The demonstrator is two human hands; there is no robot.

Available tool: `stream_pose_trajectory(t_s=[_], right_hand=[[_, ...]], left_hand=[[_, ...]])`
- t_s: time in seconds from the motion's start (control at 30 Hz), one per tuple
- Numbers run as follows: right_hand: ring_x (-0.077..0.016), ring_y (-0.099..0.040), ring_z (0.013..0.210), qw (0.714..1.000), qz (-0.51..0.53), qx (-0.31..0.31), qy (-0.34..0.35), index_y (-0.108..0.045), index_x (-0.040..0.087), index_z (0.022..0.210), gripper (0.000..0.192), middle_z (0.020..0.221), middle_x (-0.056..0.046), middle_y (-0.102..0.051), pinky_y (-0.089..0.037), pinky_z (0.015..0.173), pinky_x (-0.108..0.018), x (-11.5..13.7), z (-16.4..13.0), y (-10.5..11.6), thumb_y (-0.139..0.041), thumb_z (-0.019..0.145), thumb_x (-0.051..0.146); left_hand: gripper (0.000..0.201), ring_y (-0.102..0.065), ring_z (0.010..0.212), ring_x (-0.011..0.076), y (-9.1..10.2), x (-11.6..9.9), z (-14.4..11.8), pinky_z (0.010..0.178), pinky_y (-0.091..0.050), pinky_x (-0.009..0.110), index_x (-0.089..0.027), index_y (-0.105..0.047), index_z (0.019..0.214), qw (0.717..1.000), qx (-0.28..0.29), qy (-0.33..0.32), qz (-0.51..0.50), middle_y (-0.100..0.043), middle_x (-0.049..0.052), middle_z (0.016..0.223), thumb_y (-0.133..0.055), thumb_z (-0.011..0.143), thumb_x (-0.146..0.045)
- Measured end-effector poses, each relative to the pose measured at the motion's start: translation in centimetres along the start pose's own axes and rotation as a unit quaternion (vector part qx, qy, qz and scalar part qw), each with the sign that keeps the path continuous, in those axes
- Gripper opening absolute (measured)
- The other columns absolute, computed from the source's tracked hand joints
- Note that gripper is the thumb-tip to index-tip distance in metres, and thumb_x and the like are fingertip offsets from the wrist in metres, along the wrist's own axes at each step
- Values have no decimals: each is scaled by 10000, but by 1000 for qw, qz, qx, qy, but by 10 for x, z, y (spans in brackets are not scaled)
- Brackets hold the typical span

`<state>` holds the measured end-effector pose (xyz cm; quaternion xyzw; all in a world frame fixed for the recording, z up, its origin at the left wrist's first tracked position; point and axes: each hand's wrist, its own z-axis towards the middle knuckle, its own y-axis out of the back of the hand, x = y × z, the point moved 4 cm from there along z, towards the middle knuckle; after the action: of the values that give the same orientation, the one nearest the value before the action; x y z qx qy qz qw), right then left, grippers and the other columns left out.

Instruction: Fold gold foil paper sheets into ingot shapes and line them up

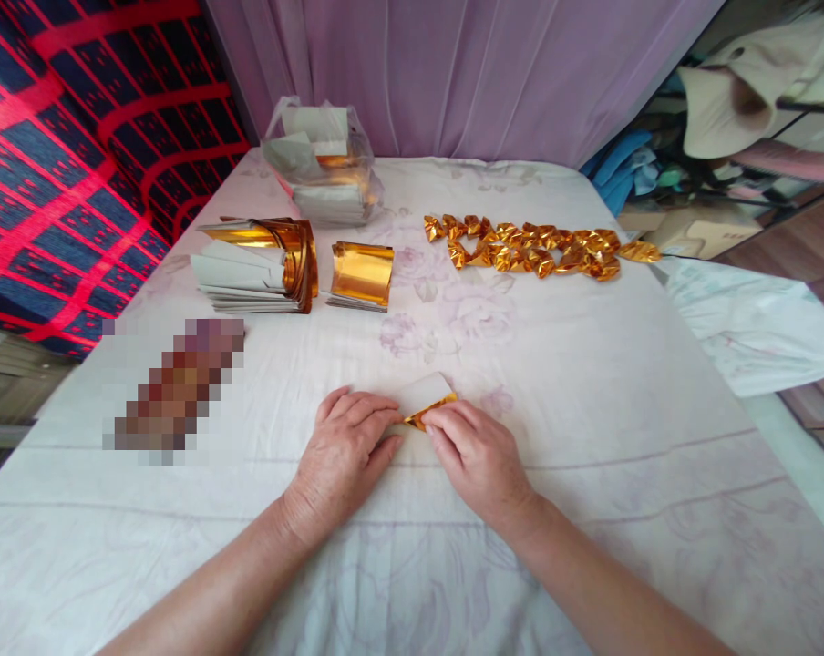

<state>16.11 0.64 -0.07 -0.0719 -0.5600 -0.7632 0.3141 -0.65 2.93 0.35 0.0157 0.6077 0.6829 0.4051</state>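
A small sheet of gold foil paper [427, 392] lies on the cloth in front of me, its pale back up and its near edge rolled over to show gold. My right hand [478, 456] pinches that folded edge between thumb and fingers. At the sheet's left end, my left hand [347, 446] has its fingertips closed on the corner, the thumb held close by. Farther off are a small stack of gold foil paper [364, 275] and a bigger fanned stack [254, 269] to its left. Folded gold foil pieces [541, 248] lie in rows at the back right.
A clear plastic bag [326, 169] of more foil sheets stands at the back. A blurred-out item [180, 387] lies left. The flowered tablecloth [623, 383] covers the table. At the right edge hangs a pale bag [760, 319], with a cluttered shelf [713, 173] beyond.
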Motion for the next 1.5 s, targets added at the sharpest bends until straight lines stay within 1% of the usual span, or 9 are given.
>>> stream_pose_trajectory(t_s=[0.13, 0.37, 0.5, 0.6, 0.7, 0.97, 1.1, 1.37, 1.5], right_hand=[[-164, -628, 795, 1000, -2, -3, 5, -644, 204, 913, 203, 838, -41, -662, -470, 743, -283, 0, 0, -1, -450, 970, 189], [-166, -619, 763, 1000, -16, -8, 1, -627, 200, 897, 188, 818, -33, -656, -453, 701, -284, 0, 0, -1, -453, 960, 169], [-157, -621, 754, 1000, -7, -4, 0, -626, 199, 889, 171, 808, -28, -650, -451, 694, -273, -1, 1, 0, -472, 949, 157], [-154, -624, 759, 1000, -5, 4, 1, -622, 200, 887, 175, 804, -29, -646, -457, 703, -272, -1, 1, 0, -466, 951, 156], [-155, -624, 759, 1000, -8, 3, -1, -616, 205, 878, 189, 800, -29, -647, -461, 698, -276, -1, 1, 0, -450, 961, 168], [-160, -626, 778, 1000, 0, 7, -3, -631, 204, 900, 194, 826, -37, -654, -469, 703, -282, -1, 1, 0, -450, 964, 176], [-161, -630, 781, 1000, -4, 5, -3, -626, 205, 900, 209, 824, -36, -654, -474, 713, -282, -1, 1, 0, -431, 974, 184], [-158, -628, 771, 1000, -9, 4, 4, -633, 197, 905, 199, 827, -41, -661, -484, 714, -287, -1, 1, -1, -444, 964, 177], [-160, -632, 773, 1000, -7, 7, 8, -635, 193, 894, 194, 821, -42, -656, -487, 714, -285, -1, 1, 0, -454, 962, 177]], left_hand=[[185, -608, 1008, 214, 0, -2, -1, 1018, -377, 486, -218, -652, 1074, 1000, -9, -6, 13, -694, 48, 1073, -564, 913, -241], [234, -579, 914, 195, 7, -11, -4, 952, -412, 457, -281, -661, 1137, 992, -48, -74, 89, -666, 29, 1016, -556, 935, -227], [312, -569, 903, 193, 5, -16, -7, 959, -410, 470, -293, -635, 1199, 988, -26, -98, 115, -644, 32, 1026, -575, 913, -185], [322, -567, 906, 205, 1, -19, -8, 918, -434, 470, -277, -624, 1219, 986, 3, -95, 136, -632, 45, 1023, -579, 910, -194], [319, -562, 906, 217, 0, -20, -8, 893, -447, 474, -244, -617, 1224, 985, 13, -86, 146, -630, 55, 1014, -580, 910, -202], [261, -558, 888, 215, 1, -21, -5, 870, -456, 460, -224, -631, 1175, 988, 17, -82, 130, -626, 54, 976, -552, 926, -217], [274, -551, 884, 217, 2, -21, -5, 852, -464, 449, -220, -627, 1186, 989, 10, -83, 126, -623, 59, 983, -558, 921, -221], [283, -558, 888, 215, 0, -19, -5, 858, -467, 451, -224, -630, 1195, 990, 24, -77, 118, -617, 62, 978, -556, 923, -232], [291, -563, 888, 219, 0, -19, -5, 854, -466, 452, -222, -633, 1185, 990, 26, -73, 116, -619, 58, 970, -597, 897, -219]])
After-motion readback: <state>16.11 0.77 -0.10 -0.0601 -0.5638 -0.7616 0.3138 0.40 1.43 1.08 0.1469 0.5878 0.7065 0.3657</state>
